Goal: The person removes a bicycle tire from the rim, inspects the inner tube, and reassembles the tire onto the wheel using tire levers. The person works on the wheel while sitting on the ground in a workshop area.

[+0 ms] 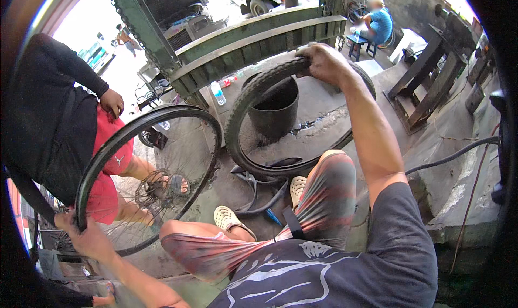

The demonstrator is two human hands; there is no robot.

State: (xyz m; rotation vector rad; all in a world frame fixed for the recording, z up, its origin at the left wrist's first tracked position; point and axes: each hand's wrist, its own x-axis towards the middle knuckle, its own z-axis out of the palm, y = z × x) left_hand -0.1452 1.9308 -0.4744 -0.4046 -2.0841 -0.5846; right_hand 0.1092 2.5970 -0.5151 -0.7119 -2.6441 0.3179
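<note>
The tire [253, 92] stands up on the floor [324, 113], my right hand [324, 62] wrapped over its top. It looks bendy, light, grippy. My left hand [81, 229] fingers hold the wheel [151, 173] rim: stiff, heavier; grab rim, not thin spokes.

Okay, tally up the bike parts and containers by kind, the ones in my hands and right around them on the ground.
Spoked wheel, gripped by the left hand: 1
Tyre, gripped by the right hand: 1
Inner tube: 1
Black bucket: 1
Plastic bottle: 1
Total: 5
</note>
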